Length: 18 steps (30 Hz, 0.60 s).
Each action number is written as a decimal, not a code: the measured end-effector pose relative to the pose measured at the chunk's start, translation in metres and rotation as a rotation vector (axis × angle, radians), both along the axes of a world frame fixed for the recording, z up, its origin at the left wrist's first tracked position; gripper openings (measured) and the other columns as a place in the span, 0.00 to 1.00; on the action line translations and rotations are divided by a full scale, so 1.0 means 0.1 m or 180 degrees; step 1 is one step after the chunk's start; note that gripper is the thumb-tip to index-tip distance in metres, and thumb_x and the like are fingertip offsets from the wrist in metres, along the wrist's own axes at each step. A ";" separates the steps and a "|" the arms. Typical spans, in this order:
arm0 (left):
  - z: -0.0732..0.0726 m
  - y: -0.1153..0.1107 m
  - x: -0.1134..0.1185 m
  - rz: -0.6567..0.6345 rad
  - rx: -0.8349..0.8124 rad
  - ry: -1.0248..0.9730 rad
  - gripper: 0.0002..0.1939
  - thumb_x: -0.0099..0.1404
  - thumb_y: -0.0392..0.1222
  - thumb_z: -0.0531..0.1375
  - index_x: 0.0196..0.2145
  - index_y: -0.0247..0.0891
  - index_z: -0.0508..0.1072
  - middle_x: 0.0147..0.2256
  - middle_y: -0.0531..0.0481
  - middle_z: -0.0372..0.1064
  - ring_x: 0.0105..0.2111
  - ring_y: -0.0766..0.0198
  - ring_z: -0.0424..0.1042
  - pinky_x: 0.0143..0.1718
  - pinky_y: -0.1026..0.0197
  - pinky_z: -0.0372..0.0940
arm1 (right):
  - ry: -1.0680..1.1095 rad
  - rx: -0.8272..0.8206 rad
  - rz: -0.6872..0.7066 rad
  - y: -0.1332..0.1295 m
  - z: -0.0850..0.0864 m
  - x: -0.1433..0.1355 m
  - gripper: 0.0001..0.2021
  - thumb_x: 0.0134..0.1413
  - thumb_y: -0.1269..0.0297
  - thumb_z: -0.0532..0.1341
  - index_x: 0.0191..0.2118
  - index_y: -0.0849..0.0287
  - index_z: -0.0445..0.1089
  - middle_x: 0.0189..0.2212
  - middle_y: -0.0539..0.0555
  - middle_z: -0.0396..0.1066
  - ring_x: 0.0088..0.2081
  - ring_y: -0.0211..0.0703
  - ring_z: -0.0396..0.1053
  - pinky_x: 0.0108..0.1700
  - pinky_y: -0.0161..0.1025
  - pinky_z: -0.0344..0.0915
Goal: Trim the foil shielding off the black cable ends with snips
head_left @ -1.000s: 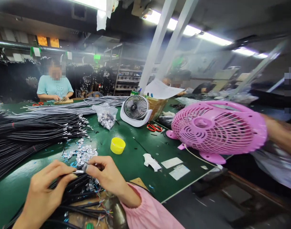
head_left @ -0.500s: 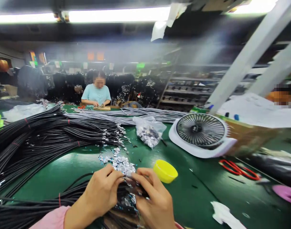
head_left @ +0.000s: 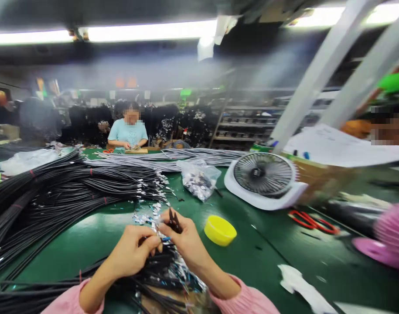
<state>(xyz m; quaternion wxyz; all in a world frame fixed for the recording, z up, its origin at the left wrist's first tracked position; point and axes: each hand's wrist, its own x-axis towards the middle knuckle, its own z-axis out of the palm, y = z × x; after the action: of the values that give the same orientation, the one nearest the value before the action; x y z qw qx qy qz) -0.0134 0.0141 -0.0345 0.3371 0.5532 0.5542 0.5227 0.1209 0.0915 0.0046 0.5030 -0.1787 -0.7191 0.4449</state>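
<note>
Okay, so the left hand (head_left: 132, 250) has its grip pinched together, thumb against fingers, on a blue wire end (head_left: 166, 239). The blue bit pokes out just past those fingertips toward the right hand (head_left: 188, 242), so it basically sits in the narrow space between both hands. Can't tell whether the right fingers are actually touching it, and whatever the wire runs back to is hidden by the left hand.

The right grip is closed around a dark two-pronged tool (head_left: 175, 220). Its prongs stick up above the fingers, spread a little apart, and the wire end is just below them.

Right under the hands there's a pile of black cables (head_left: 104, 268) lying on the green counter (head_left: 248, 274), and a scatter of silvery foil scraps (head_left: 155, 211) just beyond the fingers. A yellow cup (head_left: 220, 231) is near the right hand, off to its right. Farther back there's a clear plastic bag (head_left: 199, 179) with small bits in it, then a white fan (head_left: 264, 176) to the right of that, with red-handled scissors (head_left: 313, 222) in front of it. Across the counter, a person in a light blue top (head_left: 129, 133) is sitting at work too.
</note>
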 end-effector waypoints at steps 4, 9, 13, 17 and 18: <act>0.04 -0.08 0.05 -0.0063 -0.0127 0.0092 0.15 0.70 0.47 0.60 0.51 0.40 0.73 0.52 0.46 0.72 0.45 0.57 0.75 0.45 0.50 0.73 | -0.0125 0.0097 -0.0635 0.04 0.01 0.16 0.12 0.52 0.62 0.65 0.21 0.58 0.67 0.21 0.48 0.63 0.25 0.37 0.61 0.29 0.34 0.62; 0.24 -0.14 -0.06 0.0197 0.0018 0.0098 0.19 0.63 0.57 0.64 0.31 0.36 0.77 0.22 0.56 0.68 0.22 0.67 0.68 0.22 0.65 0.65 | -0.0315 0.0520 -0.0897 0.04 0.02 0.19 0.09 0.50 0.76 0.60 0.32 0.58 0.78 0.29 0.51 0.69 0.28 0.37 0.65 0.31 0.33 0.65; 0.40 -0.22 -0.07 0.0576 0.0098 0.0068 0.19 0.54 0.59 0.69 0.28 0.39 0.79 0.23 0.54 0.71 0.24 0.63 0.71 0.26 0.64 0.66 | -0.0346 0.0921 -0.0411 -0.02 -0.04 0.14 0.08 0.51 0.75 0.63 0.33 0.57 0.79 0.29 0.50 0.70 0.28 0.37 0.67 0.32 0.33 0.65; 0.46 -0.27 0.03 0.0823 0.0116 0.0005 0.19 0.48 0.60 0.71 0.26 0.41 0.79 0.20 0.57 0.68 0.21 0.64 0.69 0.25 0.66 0.65 | -0.0020 0.1331 -0.0219 -0.04 -0.13 0.13 0.04 0.53 0.72 0.64 0.33 0.61 0.78 0.28 0.52 0.71 0.28 0.37 0.68 0.31 0.33 0.65; 0.46 -0.27 0.06 0.0885 0.0130 -0.0010 0.19 0.48 0.60 0.72 0.25 0.42 0.79 0.19 0.57 0.67 0.21 0.65 0.68 0.25 0.66 0.65 | 0.0029 0.1354 -0.0177 -0.04 -0.15 0.13 0.04 0.54 0.72 0.64 0.33 0.61 0.77 0.28 0.52 0.71 0.28 0.37 0.69 0.30 0.32 0.66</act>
<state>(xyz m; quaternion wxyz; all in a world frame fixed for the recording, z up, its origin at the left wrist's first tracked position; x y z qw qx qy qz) -0.0078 -0.0131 0.0120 0.2510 0.4769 0.6142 0.5764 0.1343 0.0880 -0.0104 0.5447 -0.0863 -0.7893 0.2698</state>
